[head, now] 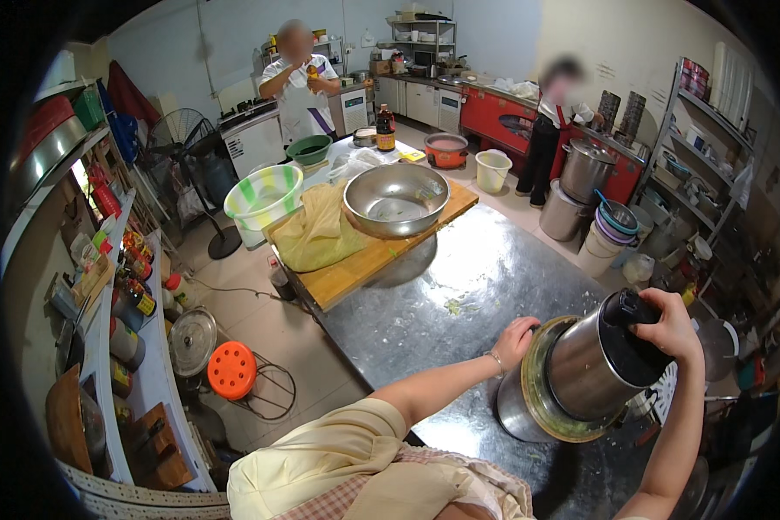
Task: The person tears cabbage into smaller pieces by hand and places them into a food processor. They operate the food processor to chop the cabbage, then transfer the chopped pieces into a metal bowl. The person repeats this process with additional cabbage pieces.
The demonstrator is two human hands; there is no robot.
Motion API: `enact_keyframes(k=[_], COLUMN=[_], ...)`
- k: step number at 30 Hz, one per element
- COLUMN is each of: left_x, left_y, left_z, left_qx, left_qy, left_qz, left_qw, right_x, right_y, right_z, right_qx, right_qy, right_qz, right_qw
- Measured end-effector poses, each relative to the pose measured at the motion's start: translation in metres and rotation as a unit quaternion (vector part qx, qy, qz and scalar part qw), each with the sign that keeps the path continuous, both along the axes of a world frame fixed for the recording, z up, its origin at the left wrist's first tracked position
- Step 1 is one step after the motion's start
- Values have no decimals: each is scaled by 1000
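Observation:
Low on the right stands a metal food machine, a steel cylinder with a black top (588,364), its lower part ringed by a yellowish, green-smeared rim. My left hand (517,341) grips the left side of that rim, at a small dark part. My right hand (673,325) is closed around the black top of the machine. Beyond my hands a wooden board (338,283) lies across the steel table (507,260). On the board rest a wide steel bowl (396,198) with green bits inside and a bulging yellowish cloth bag (318,237).
A striped plastic basin (264,195), green basin (310,149) and sauce bottle (386,130) stand past the board. One person (299,91) faces the table; another person (552,123) is at the red counter. An orange stool (232,370) and shelves of bottles (130,296) are left.

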State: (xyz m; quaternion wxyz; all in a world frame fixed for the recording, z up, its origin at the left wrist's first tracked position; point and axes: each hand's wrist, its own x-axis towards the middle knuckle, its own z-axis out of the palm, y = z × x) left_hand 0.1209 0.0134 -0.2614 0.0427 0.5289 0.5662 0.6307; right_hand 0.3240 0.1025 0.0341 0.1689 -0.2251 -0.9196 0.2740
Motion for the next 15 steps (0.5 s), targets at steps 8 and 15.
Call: enact_keyframes(k=[8, 15], left_x=[1, 0], left_y=[0, 1], left_z=[-1, -2], left_qx=[2, -2], left_qy=[1, -1], left_qz=[6, 2], left_qw=[1000, 1000], right_x=[1, 2], right_y=[3, 7], right_z=[-3, -4], right_qx=[0, 9], right_qy=[2, -16], right_qz=[4, 1], right_qw=[1000, 1000])
